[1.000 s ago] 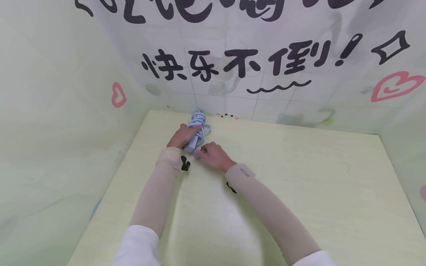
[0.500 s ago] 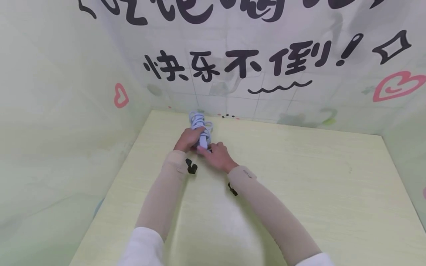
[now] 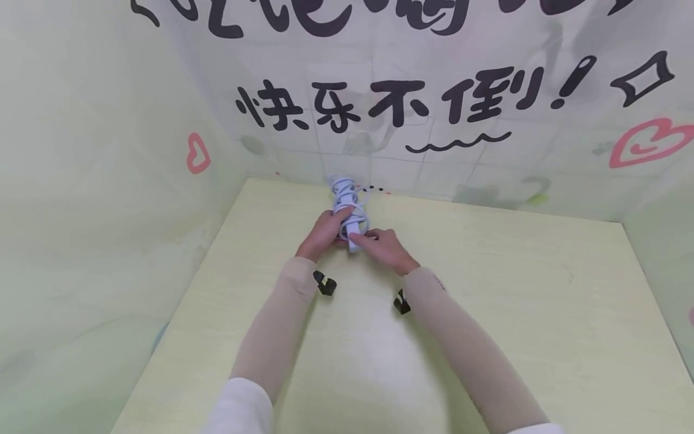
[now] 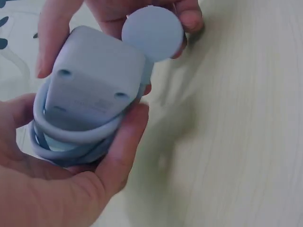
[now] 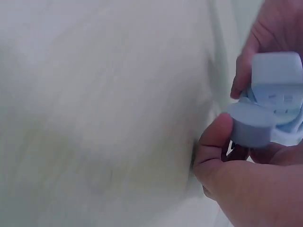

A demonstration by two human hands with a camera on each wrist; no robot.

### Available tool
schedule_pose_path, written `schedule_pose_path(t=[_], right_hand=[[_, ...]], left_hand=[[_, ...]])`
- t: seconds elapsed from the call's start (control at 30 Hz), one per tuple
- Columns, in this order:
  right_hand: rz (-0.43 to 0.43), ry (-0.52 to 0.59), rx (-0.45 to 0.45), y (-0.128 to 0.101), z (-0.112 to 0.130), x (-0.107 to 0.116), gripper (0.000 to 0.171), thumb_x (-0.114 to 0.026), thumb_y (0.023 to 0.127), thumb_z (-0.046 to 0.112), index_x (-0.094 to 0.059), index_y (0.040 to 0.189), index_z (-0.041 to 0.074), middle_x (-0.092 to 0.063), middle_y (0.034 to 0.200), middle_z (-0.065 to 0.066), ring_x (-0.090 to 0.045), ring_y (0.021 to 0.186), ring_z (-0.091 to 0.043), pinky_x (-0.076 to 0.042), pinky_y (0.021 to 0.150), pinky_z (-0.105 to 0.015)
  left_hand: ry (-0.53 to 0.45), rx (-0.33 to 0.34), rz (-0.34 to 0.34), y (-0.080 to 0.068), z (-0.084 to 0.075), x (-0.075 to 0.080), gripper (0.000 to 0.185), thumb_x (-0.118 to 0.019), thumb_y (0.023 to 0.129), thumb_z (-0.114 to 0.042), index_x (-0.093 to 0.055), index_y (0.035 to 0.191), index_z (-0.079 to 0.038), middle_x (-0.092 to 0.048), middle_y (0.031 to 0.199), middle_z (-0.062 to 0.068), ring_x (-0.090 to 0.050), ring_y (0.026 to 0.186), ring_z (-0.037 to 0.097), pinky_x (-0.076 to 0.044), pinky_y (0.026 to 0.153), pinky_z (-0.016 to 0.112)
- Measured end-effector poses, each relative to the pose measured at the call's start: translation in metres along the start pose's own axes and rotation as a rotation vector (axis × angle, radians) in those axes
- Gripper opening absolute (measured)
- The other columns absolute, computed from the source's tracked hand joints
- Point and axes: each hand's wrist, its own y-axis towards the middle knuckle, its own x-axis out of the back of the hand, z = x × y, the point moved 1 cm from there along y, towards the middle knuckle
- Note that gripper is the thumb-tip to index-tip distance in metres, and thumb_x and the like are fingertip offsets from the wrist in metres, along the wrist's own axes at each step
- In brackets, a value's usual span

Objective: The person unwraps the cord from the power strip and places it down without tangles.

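Power strip (image 3: 353,242), pale blue and long, is held in both of a person's hands near the far edge of a pale yellow-green table (image 3: 542,313), left of its middle, close to the back wall; we cannot tell whether any part of it touches the tabletop. Loops of a matching cord (image 3: 344,191) wrap around its length, its near end showing bare. From the head view we see the left hand (image 3: 327,230) on the strip's left side, gripping the corded body, thumb on top. Across from it, the right hand (image 3: 386,247) is at the near end, its thumb against the strip. In the left wrist view we find the left fingers and thumb curled around the looped cord, below a squared end with small recesses. Beside that end is a round pale blue piece (image 4: 152,33), which the right wrist view shows us pinched in the right fingers. Beige sleeves (image 3: 276,322) cover both forearms, and a small black clip (image 3: 326,284) sits under the left wrist. On the back wall we notice bold black Chinese characters (image 3: 398,103) and a pink heart (image 3: 650,143).
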Motion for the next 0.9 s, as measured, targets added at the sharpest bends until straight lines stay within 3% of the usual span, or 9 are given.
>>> schedule_pose_path(t=[0.1,0.2,0.4,0.5,0.6,0.73,0.9], right_hand=[[-0.012,0.073,-0.004,-0.004,-0.006,0.018,0.079,-0.061,0.090,0.066,-0.061,0.136,0.002,-0.060,0.138,-0.020,-0.058,0.120,-0.029,-0.048,0.105,-0.046],[0.008,0.074,0.049,-0.007,-0.011,0.034,0.067,-0.064,0.092,0.061,-0.066,0.130,0.006,-0.066,0.130,-0.015,-0.058,0.114,-0.027,-0.047,0.099,-0.041],[0.024,-0.103,0.046,-0.023,-0.015,0.065,0.072,-0.062,0.087,0.071,-0.066,0.132,0.014,-0.070,0.126,-0.007,-0.062,0.111,-0.024,-0.050,0.097,-0.041],[-0.011,-0.178,0.073,-0.030,-0.015,0.077,0.069,-0.065,0.086,0.069,-0.070,0.125,0.013,-0.074,0.118,-0.007,-0.064,0.100,-0.023,-0.052,0.087,-0.035],[-0.041,-0.185,0.091,-0.038,-0.018,0.087,0.061,-0.070,0.085,0.063,-0.074,0.119,0.013,-0.076,0.111,-0.007,-0.063,0.091,-0.021,-0.051,0.079,-0.031],[-0.065,-0.127,0.069,-0.046,-0.028,0.099,0.059,-0.076,0.083,0.058,-0.074,0.121,0.014,-0.075,0.114,-0.005,-0.062,0.094,-0.021,-0.050,0.079,-0.031],[-0.069,-0.075,0.036,-0.055,-0.043,0.111,0.066,-0.080,0.080,0.057,-0.071,0.129,0.013,-0.074,0.121,-0.007,-0.062,0.099,-0.023,-0.051,0.081,-0.030]], left_hand=[[-0.085,-0.028,0.041,0.000,-0.002,-0.013,0.053,-0.050,0.107,-0.041,-0.048,0.140,0.000,-0.067,0.120,0.019,-0.069,0.088,0.015,-0.060,0.090,0.040],[-0.180,-0.030,0.051,0.000,-0.003,-0.023,0.051,-0.051,0.107,-0.036,-0.043,0.144,-0.002,-0.063,0.126,0.019,-0.068,0.093,0.016,-0.057,0.097,0.043],[-0.283,-0.082,0.096,0.000,0.000,-0.047,0.050,-0.046,0.109,-0.028,-0.033,0.151,-0.003,-0.055,0.137,0.021,-0.060,0.114,0.025,-0.047,0.112,0.049],[-0.334,-0.102,0.121,-0.001,0.004,-0.059,0.049,-0.044,0.110,-0.026,-0.031,0.152,-0.004,-0.052,0.142,0.021,-0.056,0.123,0.029,-0.043,0.116,0.050],[-0.360,-0.121,0.164,-0.002,0.006,-0.069,0.047,-0.043,0.110,-0.023,-0.029,0.152,-0.006,-0.049,0.147,0.022,-0.053,0.131,0.031,-0.042,0.117,0.051],[-0.271,-0.170,0.230,-0.005,0.004,-0.075,0.048,-0.047,0.109,-0.022,-0.029,0.151,-0.009,-0.050,0.149,0.020,-0.053,0.135,0.032,-0.043,0.117,0.048],[-0.037,-0.204,0.277,-0.009,0.002,-0.072,0.067,-0.063,0.101,-0.033,-0.028,0.155,-0.013,-0.049,0.151,0.013,-0.053,0.138,0.031,-0.046,0.114,0.045]])
